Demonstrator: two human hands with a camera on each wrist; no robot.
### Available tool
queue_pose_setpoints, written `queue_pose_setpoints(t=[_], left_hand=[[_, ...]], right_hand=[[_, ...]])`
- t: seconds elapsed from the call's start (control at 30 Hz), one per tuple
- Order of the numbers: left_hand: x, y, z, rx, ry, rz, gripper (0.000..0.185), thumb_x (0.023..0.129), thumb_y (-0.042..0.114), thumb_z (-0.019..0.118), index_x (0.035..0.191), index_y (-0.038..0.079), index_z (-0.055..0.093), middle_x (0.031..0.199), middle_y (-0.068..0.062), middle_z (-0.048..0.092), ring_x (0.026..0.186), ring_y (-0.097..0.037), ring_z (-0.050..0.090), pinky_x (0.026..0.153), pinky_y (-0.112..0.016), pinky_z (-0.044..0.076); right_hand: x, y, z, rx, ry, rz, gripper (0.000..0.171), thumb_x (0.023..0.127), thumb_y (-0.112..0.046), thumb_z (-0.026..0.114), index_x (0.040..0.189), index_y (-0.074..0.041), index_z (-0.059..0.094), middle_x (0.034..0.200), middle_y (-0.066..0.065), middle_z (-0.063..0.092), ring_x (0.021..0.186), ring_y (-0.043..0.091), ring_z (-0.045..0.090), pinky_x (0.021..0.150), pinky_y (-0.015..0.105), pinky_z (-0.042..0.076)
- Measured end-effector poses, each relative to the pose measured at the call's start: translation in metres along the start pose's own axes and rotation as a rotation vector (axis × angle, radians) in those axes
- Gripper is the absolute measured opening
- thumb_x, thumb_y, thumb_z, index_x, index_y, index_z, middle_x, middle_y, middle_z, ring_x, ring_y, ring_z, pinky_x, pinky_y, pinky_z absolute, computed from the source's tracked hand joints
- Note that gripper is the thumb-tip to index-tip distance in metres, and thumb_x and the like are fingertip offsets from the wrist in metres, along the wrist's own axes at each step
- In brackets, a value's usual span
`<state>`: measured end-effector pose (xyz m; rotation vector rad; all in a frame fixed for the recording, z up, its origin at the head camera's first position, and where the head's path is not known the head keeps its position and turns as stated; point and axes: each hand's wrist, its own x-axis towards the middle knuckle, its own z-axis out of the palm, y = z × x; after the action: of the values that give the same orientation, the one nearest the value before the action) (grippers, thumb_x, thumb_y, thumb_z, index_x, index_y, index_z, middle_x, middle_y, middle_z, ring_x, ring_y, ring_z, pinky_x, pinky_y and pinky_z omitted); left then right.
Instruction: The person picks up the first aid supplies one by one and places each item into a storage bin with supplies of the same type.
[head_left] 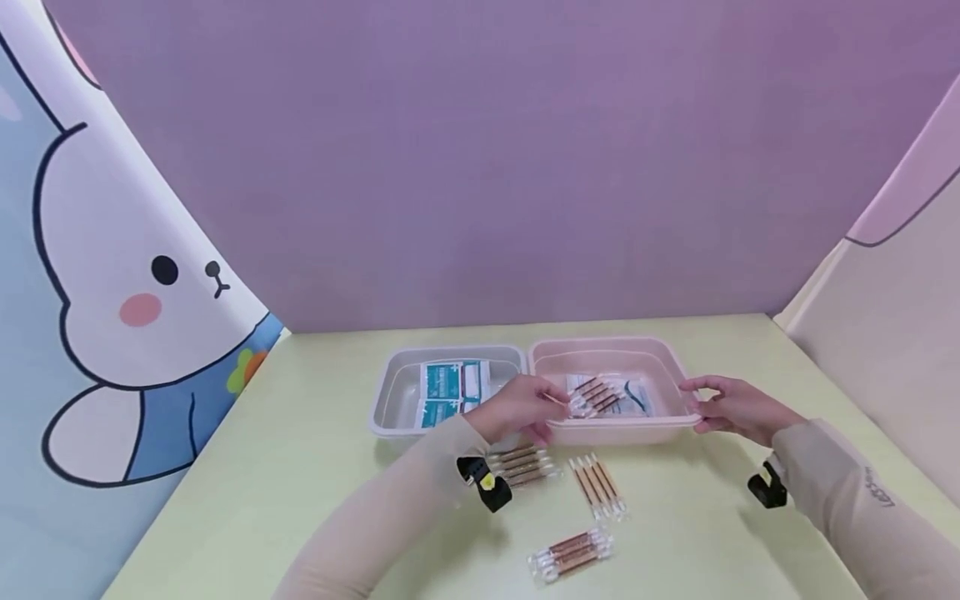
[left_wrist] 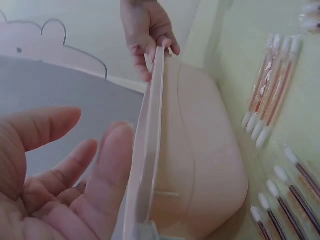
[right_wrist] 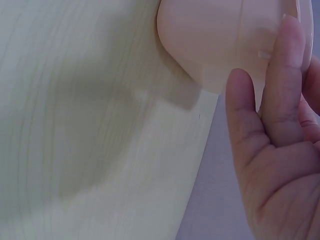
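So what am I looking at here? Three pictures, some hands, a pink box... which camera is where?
No machine here: a person works with two bare hands. The wide picture comes from a camera on the head, looking down at a pale green table. The other two come from cameras strapped to each wrist, so they show the same scene very close. The left hand is at the left end of the pink tray; the right hand holds its right rim. A pack of swabs lies inside. Beside it stands a grey tray with teal packets. Three more swab packs lie on the table in front.
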<state>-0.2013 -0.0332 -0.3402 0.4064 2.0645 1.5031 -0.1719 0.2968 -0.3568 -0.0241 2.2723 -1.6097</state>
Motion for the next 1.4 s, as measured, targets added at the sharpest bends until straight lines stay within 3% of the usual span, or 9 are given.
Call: queue_pose_setpoints(t=[0.07, 0.23, 0.37, 0.43, 0.57, 0.7, 0.87, 1.07, 1.4], left_hand=[[-0.008, 0.002, 0.001, 0.073, -0.017, 0.025, 0.028, 0.087, 0.004, 0.067, 0.114, -0.003, 0.065, 0.096, -0.015, 0.068, 0.056, -0.017, 0.059, 0.054, -0.033, 0.054], [-0.026, -0.006, 0.005, 0.292, -0.218, 0.052, 0.029, 0.086, 0.008, 0.070, 0.114, 0.002, 0.067, 0.089, -0.011, 0.069, 0.055, -0.019, 0.059, 0.057, -0.036, 0.055], [-0.036, -0.014, 0.009, 0.488, -0.309, 0.099, 0.034, 0.086, 0.012, 0.071, 0.118, 0.002, 0.065, 0.082, -0.004, 0.069, 0.056, -0.016, 0.059, 0.053, -0.028, 0.051], [-0.039, -0.018, 0.010, 0.617, -0.338, 0.154, 0.033, 0.086, 0.014, 0.071, 0.117, 0.004, 0.065, 0.080, 0.003, 0.067, 0.057, -0.010, 0.058, 0.053, -0.023, 0.050], [-0.044, -0.027, 0.015, 0.829, -0.416, 0.274, 0.015, 0.085, 0.017, 0.073, 0.098, 0.009, 0.069, 0.069, 0.010, 0.060, 0.055, 0.000, 0.053, 0.055, -0.015, 0.045], [-0.050, -0.035, 0.022, 0.906, -0.491, 0.333, 0.010, 0.084, 0.017, 0.074, 0.082, 0.012, 0.066, 0.062, 0.013, 0.053, 0.056, 0.003, 0.047, 0.056, -0.012, 0.040], [-0.055, -0.044, 0.030, 0.980, -0.510, 0.356, 0.011, 0.085, 0.020, 0.074, 0.081, 0.014, 0.066, 0.065, 0.016, 0.053, 0.059, 0.004, 0.047, 0.058, -0.010, 0.039], [-0.051, -0.056, 0.038, 1.068, -0.508, 0.407, 0.016, 0.086, 0.021, 0.072, 0.075, 0.017, 0.062, 0.065, 0.015, 0.052, 0.060, 0.002, 0.046, 0.056, -0.011, 0.036], [-0.053, -0.065, 0.047, 1.155, -0.438, 0.422, 0.027, 0.084, 0.024, 0.074, 0.067, 0.020, 0.054, 0.060, 0.015, 0.046, 0.055, 0.000, 0.043, 0.051, -0.014, 0.033]], right_hand=[[0.000, 0.000, -0.001, 0.007, -0.004, -0.004, 0.049, 0.095, 0.001, 0.052, 0.135, 0.018, 0.028, 0.102, 0.012, 0.057, 0.075, 0.018, 0.065, 0.077, 0.031, 0.053], [0.001, 0.002, 0.000, 0.019, -0.005, 0.005, 0.051, 0.095, 0.001, 0.052, 0.135, 0.018, 0.027, 0.100, 0.012, 0.057, 0.076, 0.018, 0.065, 0.078, 0.032, 0.053], [0.002, 0.004, 0.000, 0.021, -0.006, -0.001, 0.052, 0.095, -0.001, 0.053, 0.135, 0.018, 0.026, 0.099, 0.011, 0.057, 0.074, 0.017, 0.065, 0.078, 0.031, 0.053], [0.002, 0.005, -0.001, 0.030, -0.003, -0.003, 0.053, 0.095, -0.002, 0.055, 0.135, 0.017, 0.027, 0.097, 0.010, 0.057, 0.073, 0.016, 0.065, 0.078, 0.030, 0.053], [0.001, 0.007, -0.002, 0.075, -0.004, -0.009, 0.043, 0.095, -0.002, 0.056, 0.131, 0.015, 0.038, 0.094, 0.008, 0.058, 0.071, 0.014, 0.065, 0.076, 0.029, 0.054], [0.000, 0.009, -0.003, 0.136, -0.013, -0.020, 0.026, 0.095, 0.000, 0.056, 0.121, -0.001, 0.057, 0.093, 0.008, 0.059, 0.070, 0.014, 0.065, 0.074, 0.028, 0.054], [0.000, 0.008, -0.002, 0.167, -0.012, -0.019, 0.023, 0.094, -0.001, 0.057, 0.116, -0.009, 0.060, 0.093, 0.009, 0.059, 0.069, 0.014, 0.066, 0.074, 0.028, 0.054], [-0.001, 0.007, 0.000, 0.164, 0.006, -0.022, 0.027, 0.094, -0.002, 0.058, 0.121, 0.000, 0.055, 0.095, 0.009, 0.058, 0.069, 0.013, 0.065, 0.074, 0.027, 0.054], [-0.001, 0.007, 0.002, 0.174, 0.015, -0.016, 0.024, 0.095, 0.002, 0.054, 0.118, -0.003, 0.057, 0.096, 0.008, 0.059, 0.068, 0.013, 0.065, 0.072, 0.027, 0.054]])
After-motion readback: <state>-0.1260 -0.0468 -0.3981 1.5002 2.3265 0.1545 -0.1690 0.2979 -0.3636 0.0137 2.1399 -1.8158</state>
